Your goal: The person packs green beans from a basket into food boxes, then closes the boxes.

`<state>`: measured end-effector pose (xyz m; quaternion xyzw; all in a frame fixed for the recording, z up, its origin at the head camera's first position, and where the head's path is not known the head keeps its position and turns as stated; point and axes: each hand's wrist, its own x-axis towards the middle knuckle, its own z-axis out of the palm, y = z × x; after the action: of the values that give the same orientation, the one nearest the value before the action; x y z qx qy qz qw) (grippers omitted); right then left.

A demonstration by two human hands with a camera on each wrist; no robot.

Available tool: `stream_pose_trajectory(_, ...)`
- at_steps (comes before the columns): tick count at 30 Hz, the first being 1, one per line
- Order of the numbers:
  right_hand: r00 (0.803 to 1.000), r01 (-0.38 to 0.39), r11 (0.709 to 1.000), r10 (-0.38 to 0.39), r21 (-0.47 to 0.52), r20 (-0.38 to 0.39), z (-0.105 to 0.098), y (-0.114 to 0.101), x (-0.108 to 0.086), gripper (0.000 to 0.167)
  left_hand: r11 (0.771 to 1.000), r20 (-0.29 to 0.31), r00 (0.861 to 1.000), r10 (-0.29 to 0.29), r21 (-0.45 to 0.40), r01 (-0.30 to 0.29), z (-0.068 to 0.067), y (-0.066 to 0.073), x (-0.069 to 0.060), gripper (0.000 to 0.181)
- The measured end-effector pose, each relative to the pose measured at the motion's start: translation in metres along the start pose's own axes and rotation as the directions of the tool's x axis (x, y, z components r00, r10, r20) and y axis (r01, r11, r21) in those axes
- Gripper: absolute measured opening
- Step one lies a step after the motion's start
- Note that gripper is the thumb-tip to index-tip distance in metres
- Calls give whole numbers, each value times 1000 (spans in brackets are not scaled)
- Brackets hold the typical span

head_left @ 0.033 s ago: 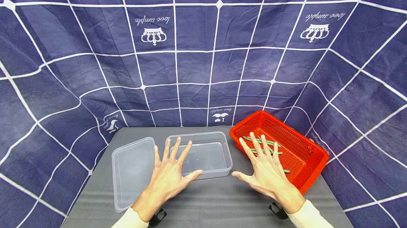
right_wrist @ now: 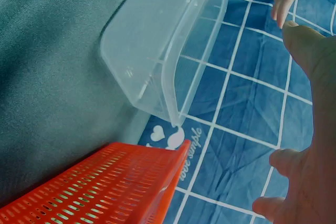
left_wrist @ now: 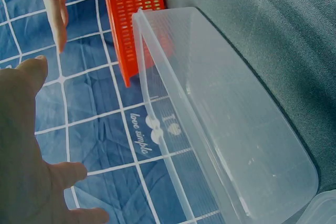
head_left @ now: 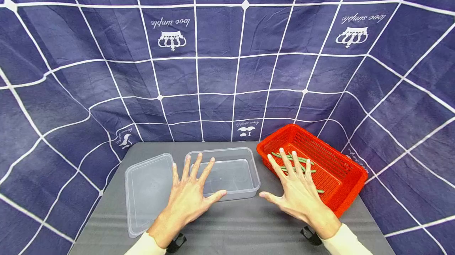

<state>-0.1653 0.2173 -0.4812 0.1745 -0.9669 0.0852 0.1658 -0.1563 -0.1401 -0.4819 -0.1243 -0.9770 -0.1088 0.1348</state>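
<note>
Both hands hover palm down with fingers spread, holding nothing. In the head view my left hand [head_left: 188, 197] is over the near left part of a clear plastic container [head_left: 231, 196], which has nothing in it. My right hand [head_left: 300, 195] hangs over the near left edge of a red perforated basket [head_left: 346, 168]. Several green beans [head_left: 302, 160] lie in the basket, partly hidden by the right fingers. The wrist views show the container [left_wrist: 247, 124] and the side of the basket [right_wrist: 94, 187] below the hands, apart from them.
A translucent lid [head_left: 149, 191] lies flat at the left of the grey table [head_left: 227, 227], beside the container. Blue cloth with white grid lines [head_left: 220, 73] hangs behind the table and on both sides. Dark bands [head_left: 175, 243] sit at both wrists.
</note>
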Motion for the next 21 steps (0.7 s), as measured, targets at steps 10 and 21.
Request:
stream_pose_trajectory(10, 998, 35, 999, -35, -2, -52, 2, 4, 3, 116, 1000, 9, 1000, -17, 7, 16, 2, -4, -1, 107)
stream_pose_trajectory(21, 1000, 22, 996, -24, 84, 16, -8, 33, 18, 100, 998, 22, 998, -56, -13, 57, 12, -23, 1, 102)
